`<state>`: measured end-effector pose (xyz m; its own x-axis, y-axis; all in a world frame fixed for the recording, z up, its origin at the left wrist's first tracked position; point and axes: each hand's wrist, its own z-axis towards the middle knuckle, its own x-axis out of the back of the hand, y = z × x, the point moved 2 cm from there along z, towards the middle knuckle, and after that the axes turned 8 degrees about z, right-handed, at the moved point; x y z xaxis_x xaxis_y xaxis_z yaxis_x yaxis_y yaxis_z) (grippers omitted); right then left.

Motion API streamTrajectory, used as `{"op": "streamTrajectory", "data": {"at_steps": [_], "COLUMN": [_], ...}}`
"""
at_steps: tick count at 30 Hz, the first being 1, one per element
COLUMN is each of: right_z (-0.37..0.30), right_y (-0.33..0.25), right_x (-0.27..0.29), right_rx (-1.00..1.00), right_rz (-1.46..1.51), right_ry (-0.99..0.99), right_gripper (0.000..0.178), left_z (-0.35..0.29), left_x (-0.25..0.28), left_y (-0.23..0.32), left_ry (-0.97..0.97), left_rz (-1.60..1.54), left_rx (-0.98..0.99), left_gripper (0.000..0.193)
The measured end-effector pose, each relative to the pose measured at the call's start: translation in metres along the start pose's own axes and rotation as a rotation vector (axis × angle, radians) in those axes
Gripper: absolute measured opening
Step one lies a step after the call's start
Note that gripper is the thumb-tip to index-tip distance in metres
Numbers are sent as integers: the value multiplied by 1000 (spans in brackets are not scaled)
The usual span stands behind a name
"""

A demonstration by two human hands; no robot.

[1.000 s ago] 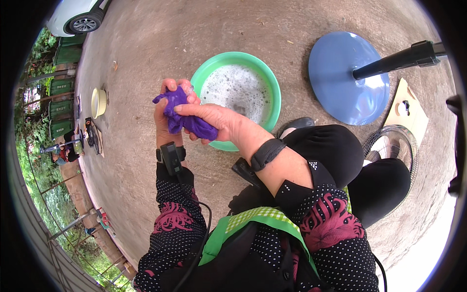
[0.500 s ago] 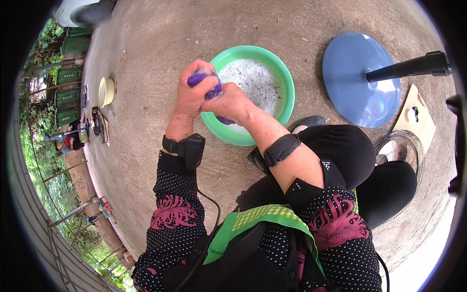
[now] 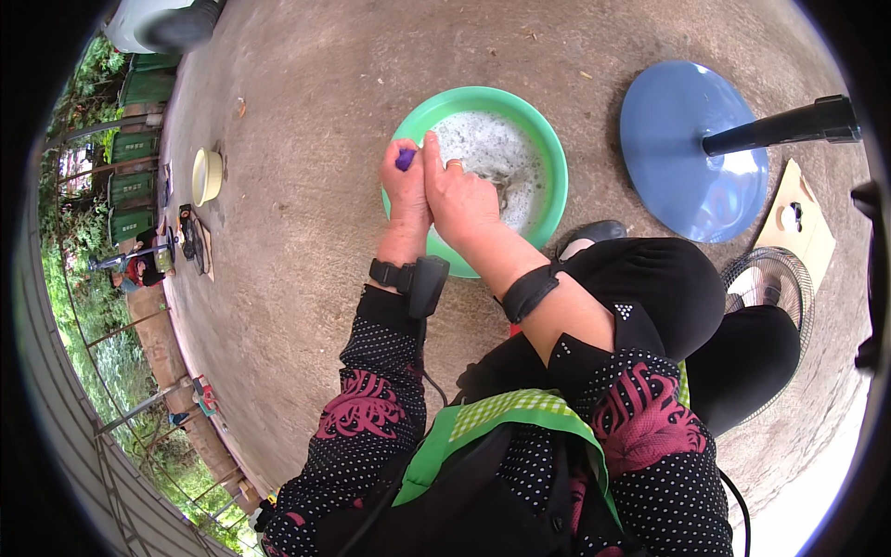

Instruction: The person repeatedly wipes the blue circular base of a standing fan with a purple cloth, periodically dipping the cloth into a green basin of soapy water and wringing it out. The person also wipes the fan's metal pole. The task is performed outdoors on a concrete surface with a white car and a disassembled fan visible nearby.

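Note:
Both my hands are pressed together over the left side of a green basin (image 3: 557, 176) of foamy water (image 3: 487, 139). My left hand (image 3: 406, 195) is closed round a bunched purple cloth (image 3: 405, 160), of which only a small piece shows above the fingers. Against it lies my right hand (image 3: 464, 202), a ring on one finger and one finger stretched along the left hand. Its other fingers curl out of sight, closed on the same bundle as far as I can tell. Something pale breaks the suds just right of my right hand.
A blue round base with a black pole (image 3: 691, 153) stands to the right of the basin. Beyond it are a cardboard piece (image 3: 807, 227) and a wire fan guard (image 3: 789, 288) beside my knees. A yellow basin (image 3: 208, 176) sits far left on the concrete floor.
Both hands have shifted right and slightly down, closer over the basin. My left hand has turned, and less of the purple cloth shows. One right finger now stretches out.

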<state>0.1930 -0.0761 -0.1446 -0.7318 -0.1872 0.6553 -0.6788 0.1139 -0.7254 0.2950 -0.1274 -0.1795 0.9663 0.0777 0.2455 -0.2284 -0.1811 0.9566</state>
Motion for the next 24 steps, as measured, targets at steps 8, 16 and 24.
{"op": "streamTrajectory", "data": {"at_steps": [8,16,24], "right_z": [-5,11,4], "right_y": [-3,5,-11], "right_x": [-13,9,35], "right_rx": [-34,-481,-417], "right_rz": [-21,1312,1872], "right_ry": [-53,-318,-729], "right_gripper": [67,36,32], "left_z": [-15,-22,-25], "left_x": [14,56,70], "left_y": [-18,27,63], "left_ry": [-73,-345,-288], "left_rz": [-464,-307,770], "left_rx": [417,2,-1051], "left_gripper": [21,64,82]}}
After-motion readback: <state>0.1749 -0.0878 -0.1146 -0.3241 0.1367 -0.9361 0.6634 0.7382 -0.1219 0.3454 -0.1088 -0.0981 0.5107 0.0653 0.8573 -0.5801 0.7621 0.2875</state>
